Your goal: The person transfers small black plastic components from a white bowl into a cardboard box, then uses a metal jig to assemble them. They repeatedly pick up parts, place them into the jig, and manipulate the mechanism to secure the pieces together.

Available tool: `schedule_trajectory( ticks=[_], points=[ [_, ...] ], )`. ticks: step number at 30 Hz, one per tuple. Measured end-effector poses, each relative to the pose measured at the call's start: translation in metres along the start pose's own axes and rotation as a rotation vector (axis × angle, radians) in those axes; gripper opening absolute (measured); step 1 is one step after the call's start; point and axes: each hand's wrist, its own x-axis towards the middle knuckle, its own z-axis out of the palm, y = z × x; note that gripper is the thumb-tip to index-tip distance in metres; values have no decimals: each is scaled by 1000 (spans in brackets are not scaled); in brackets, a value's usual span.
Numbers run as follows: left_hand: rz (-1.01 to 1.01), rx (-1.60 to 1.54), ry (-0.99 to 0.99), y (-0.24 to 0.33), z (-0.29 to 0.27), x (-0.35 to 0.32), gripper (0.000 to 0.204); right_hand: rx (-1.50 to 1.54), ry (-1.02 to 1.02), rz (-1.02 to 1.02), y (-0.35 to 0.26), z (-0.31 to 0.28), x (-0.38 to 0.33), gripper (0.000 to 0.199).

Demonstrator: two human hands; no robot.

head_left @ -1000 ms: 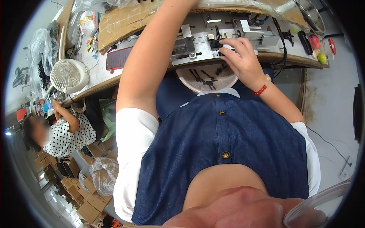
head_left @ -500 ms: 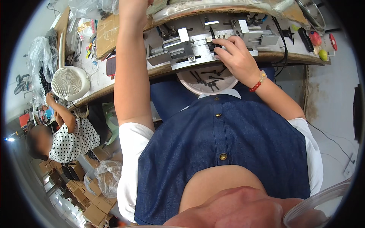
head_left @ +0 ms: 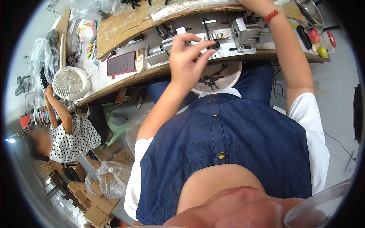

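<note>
My left hand point(head_left: 186, 62) is at the middle of a metal clamping fixture point(head_left: 246, 33) on the bench. Its thumb and forefinger curve in around a slim black rod-shaped part point(head_left: 206, 28), which stands up past the fingertips; the exact contact is hard to see. Beside those fingertips sits a small black block point(head_left: 216, 45) on the fixture, close to a notched metal piece point(head_left: 221, 36). My right hand point(head_left: 262, 7) reaches past the fixture to the bench's far side, and the picture's top edge cuts off its fingers.
A pale bowl point(head_left: 235, 74) of black parts rests at my lap below the bench edge. To the left are a phone point(head_left: 121, 64), cardboard point(head_left: 118, 34) and a white fan point(head_left: 71, 83). A person point(head_left: 74, 140) sits farther left. Fruit point(head_left: 322, 52) lies at the right.
My left hand has come back from the far side to the fixture. My right hand has left the fixture and stretched to the far side. The person at the left has brought both hands together.
</note>
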Motion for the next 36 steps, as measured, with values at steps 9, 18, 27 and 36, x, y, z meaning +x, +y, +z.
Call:
schedule_trajectory(
  ticks=[9,18,27,36],
  points=[
    [57,182,-57,-27,38,-22,25,586,-45,294,-17,-24,-4,12],
    [16,215,-97,-14,34,-17,30,997,265,411,-73,0,-75,20],
    [413,492,20,-16,-17,131,30,320,115,178,-137,32,-116,22],
    [386,669,-301,-40,-35,186,20,60,43,91,-133,63,-110,23]
  ],
)
